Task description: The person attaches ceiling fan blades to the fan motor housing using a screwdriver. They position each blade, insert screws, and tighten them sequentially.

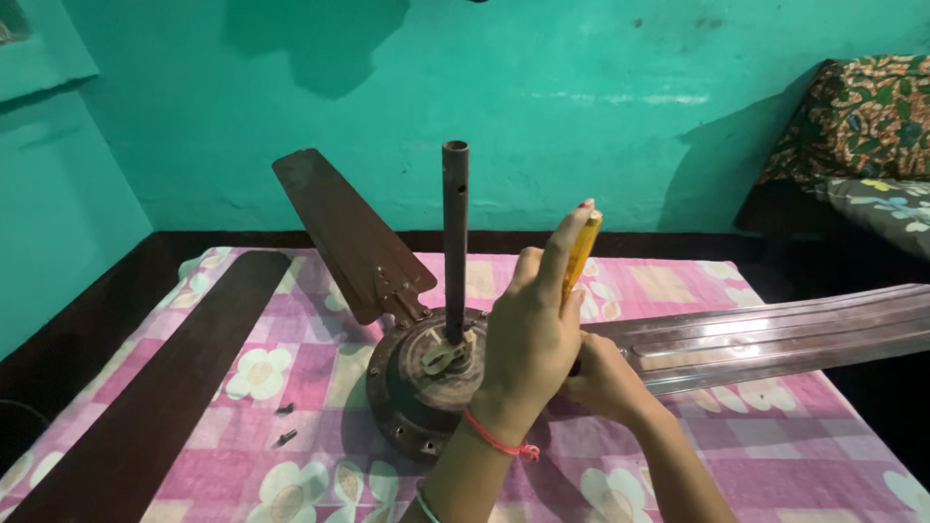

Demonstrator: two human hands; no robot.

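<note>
Yellow-handled screwdriver (581, 254) is grasped in the left hand (528, 339); the right hand (603, 380), just beneath, grips the fan blade (775, 334) beside the fan motor (421, 387)

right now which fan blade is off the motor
The dark blade lying flat at far left; the other two blades remain joined to the motor.

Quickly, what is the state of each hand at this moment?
Left hand: closed on the yellow screwdriver, held upright over the fan motor.
Right hand: by the fan blade; mostly hidden, grip cannot be told.
</note>
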